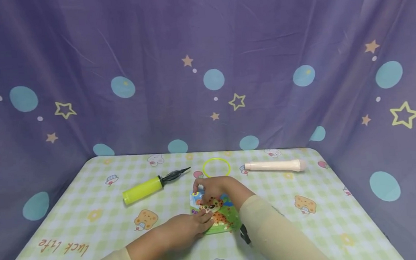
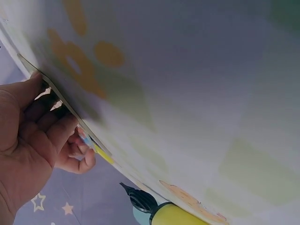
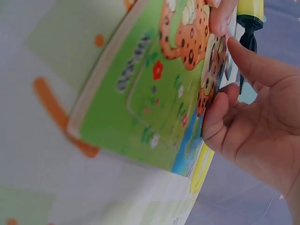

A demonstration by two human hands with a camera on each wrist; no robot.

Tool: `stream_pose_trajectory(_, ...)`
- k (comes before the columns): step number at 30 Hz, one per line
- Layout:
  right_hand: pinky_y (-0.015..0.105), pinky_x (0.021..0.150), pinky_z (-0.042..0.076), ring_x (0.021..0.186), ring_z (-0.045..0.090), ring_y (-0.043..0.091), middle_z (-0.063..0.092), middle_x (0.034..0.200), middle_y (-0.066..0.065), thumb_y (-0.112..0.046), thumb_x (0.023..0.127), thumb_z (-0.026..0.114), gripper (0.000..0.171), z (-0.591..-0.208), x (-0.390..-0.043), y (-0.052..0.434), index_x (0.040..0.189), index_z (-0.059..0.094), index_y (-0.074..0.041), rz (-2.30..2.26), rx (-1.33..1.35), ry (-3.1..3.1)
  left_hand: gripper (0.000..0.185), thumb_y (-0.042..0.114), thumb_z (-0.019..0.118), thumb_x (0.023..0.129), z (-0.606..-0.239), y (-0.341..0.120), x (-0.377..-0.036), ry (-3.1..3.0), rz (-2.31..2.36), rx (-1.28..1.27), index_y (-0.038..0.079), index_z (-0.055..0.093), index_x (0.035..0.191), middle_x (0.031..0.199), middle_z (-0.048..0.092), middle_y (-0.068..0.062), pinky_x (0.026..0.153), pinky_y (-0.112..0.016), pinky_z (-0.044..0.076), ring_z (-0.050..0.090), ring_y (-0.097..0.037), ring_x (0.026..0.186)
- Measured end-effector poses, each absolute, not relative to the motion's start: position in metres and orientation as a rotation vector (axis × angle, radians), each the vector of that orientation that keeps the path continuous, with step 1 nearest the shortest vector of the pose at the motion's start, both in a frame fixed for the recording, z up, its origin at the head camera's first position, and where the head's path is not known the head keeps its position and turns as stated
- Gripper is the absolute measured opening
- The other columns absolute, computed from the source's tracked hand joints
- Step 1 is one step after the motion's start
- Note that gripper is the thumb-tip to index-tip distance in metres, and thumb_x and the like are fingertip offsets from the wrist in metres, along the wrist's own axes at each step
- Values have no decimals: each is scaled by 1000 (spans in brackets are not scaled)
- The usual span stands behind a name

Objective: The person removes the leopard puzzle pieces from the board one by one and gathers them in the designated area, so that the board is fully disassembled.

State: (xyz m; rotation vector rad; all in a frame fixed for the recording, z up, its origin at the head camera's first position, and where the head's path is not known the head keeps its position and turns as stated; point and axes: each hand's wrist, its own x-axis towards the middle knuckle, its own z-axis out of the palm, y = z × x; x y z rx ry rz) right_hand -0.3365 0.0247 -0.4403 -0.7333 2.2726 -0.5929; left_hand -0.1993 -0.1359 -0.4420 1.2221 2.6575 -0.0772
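A green puzzle board (image 1: 226,222) with a spotted leopard picture lies on the checked tablecloth (image 1: 309,227) near the table's middle. My left hand (image 1: 204,219) holds the board's left edge, thumb and curled fingers against it; in the left wrist view the left hand (image 2: 47,110) meets the thin board edge (image 2: 61,101). My right hand (image 1: 202,187) is over the board's far left corner. In the right wrist view the right hand (image 3: 219,82) pinches a loose spotted puzzle piece (image 3: 212,70) just above the board (image 3: 140,98).
A yellow hand pump (image 1: 145,187) with a black nozzle lies to the left of the board. Behind the board are a yellow ring (image 1: 216,167) and a cream stick-shaped object (image 1: 273,166). A purple star-patterned cloth (image 1: 203,66) closes off the back and sides.
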Motion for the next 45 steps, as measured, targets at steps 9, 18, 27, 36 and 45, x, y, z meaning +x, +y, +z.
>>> stream_pose_trajectory(9,35,83,47,111,48,19,46,123,3,-21,90,73,29,-443,-337,25,112,56,-32,-560,-817,2350,47,25,51,102,-443,-136,-200,2661,-94,1215,19,45,149,156,38,-2,102,-32,50,39,-23,142)
stream_pose_trajectory(18,32,78,50,95,55,17,53,115,3,-19,93,69,33,-447,-338,30,121,52,-26,-723,-768,2291,47,25,50,103,-444,-137,-199,2657,-72,1197,19,45,149,157,38,-2,103,-33,49,38,-24,143)
stream_pose_trajectory(27,30,76,50,91,57,14,56,107,-1,-22,94,68,21,-450,-339,32,113,58,-23,-711,-765,2334,47,24,51,102,-446,-137,-200,2667,-79,1204,20,45,149,156,38,0,104,-33,48,39,-22,143)
stream_pose_trajectory(36,31,69,49,84,55,17,56,111,5,-18,95,65,18,-449,-336,36,109,55,-17,-849,-670,2270,48,26,52,102,-444,-135,-201,2655,-95,1204,20,45,149,157,38,0,107,-33,46,39,-23,143)
stream_pose_trajectory(45,30,65,46,72,50,15,54,90,2,-22,94,67,17,-447,-335,40,102,57,-11,-876,-667,2278,48,25,53,101,-443,-133,-200,2653,-71,1193,19,46,148,157,38,-1,107,-33,45,38,-22,143)
